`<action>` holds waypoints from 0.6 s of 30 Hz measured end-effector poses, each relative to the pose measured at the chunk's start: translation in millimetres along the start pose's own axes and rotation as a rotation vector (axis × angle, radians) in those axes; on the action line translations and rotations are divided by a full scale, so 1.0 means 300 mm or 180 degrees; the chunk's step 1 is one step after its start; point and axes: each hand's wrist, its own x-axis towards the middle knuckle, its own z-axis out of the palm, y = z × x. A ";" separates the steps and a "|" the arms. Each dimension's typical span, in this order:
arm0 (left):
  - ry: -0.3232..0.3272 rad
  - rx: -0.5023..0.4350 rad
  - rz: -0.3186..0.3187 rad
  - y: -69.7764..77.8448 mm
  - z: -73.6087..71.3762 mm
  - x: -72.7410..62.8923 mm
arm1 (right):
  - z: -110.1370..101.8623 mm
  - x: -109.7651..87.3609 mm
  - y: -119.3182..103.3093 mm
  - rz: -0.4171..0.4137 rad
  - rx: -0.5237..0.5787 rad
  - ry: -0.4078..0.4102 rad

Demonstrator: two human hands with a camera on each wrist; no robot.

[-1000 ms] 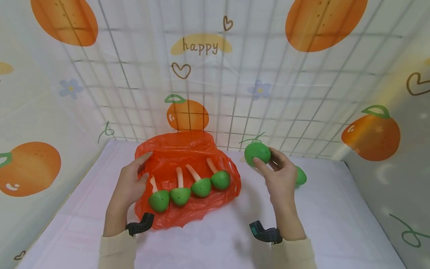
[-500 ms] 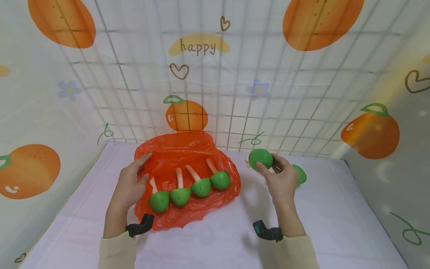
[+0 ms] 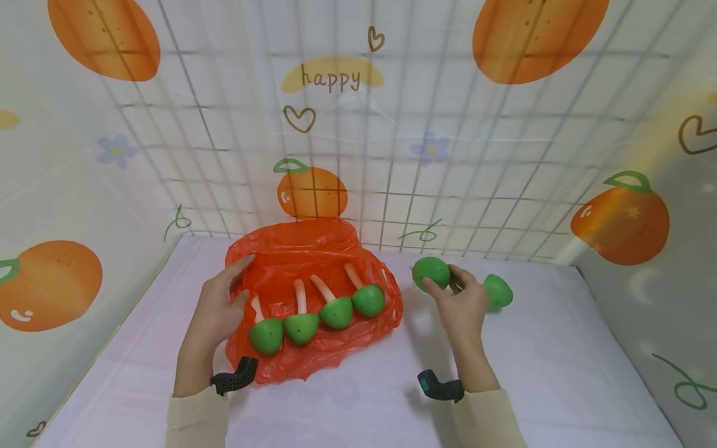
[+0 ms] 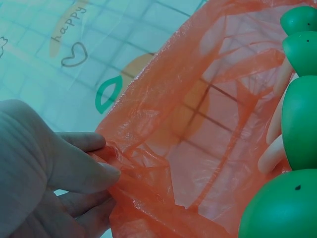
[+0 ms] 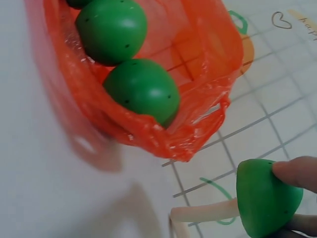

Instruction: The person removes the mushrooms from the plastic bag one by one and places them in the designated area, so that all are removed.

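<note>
My left hand (image 3: pixel 215 305) pinches the left edge of a red plastic bag (image 3: pixel 291 239) between thumb and fingers, as the left wrist view shows. Several toy mushrooms lie in a row in the open bag, green caps toward me and pale stems pointing away; one is the leftmost mushroom (image 3: pixel 266 336). To the right of the bag, my right hand (image 3: pixel 463 305) grips another toy mushroom (image 3: pixel 431 272) by its cap. Its pale stem (image 5: pixel 205 212) sticks out leftward in the right wrist view. Just beyond that hand sits a further green toy mushroom (image 3: pixel 498 293), its stem hidden.
All of this is on a white-covered table (image 3: pixel 560 373). A printed curtain (image 3: pixel 347 143) with oranges hangs over a wire grid at the back and along both sides. Dark wrist cameras (image 3: pixel 440 386) are strapped on each wrist.
My right hand has come down toward the table with the toy mushroom, uncovering more of the green one behind it. The left hand stays in place on the bag.
</note>
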 end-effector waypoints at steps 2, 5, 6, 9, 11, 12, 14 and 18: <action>-0.0005 -0.0004 -0.0015 0.000 0.001 0.001 | 0.005 -0.001 0.009 -0.0012 0.0030 0.0012; -0.0016 -0.0004 -0.0038 -0.001 0.003 0.001 | 0.013 -0.001 0.025 -0.0042 0.0023 0.0047; -0.0021 -0.0006 -0.0040 0.000 0.003 0.001 | 0.014 -0.001 0.029 -0.0048 0.0015 0.0057; -0.0026 -0.0012 -0.0051 0.001 0.005 0.000 | 0.019 0.000 0.044 -0.0082 -0.0019 0.0089; -0.0026 -0.0005 -0.0049 0.000 0.006 0.000 | 0.020 0.000 0.052 -0.0098 -0.0032 0.0098; -0.0026 -0.0006 -0.0050 0.000 0.006 0.000 | 0.020 -0.001 0.055 -0.0099 -0.0035 0.0097; -0.0024 0.0008 -0.0058 -0.001 0.005 0.000 | 0.021 -0.001 0.061 -0.0094 -0.0058 0.0098; -0.0035 -0.0006 -0.0052 -0.002 0.004 0.000 | 0.019 -0.007 0.070 -0.0088 -0.0095 0.0099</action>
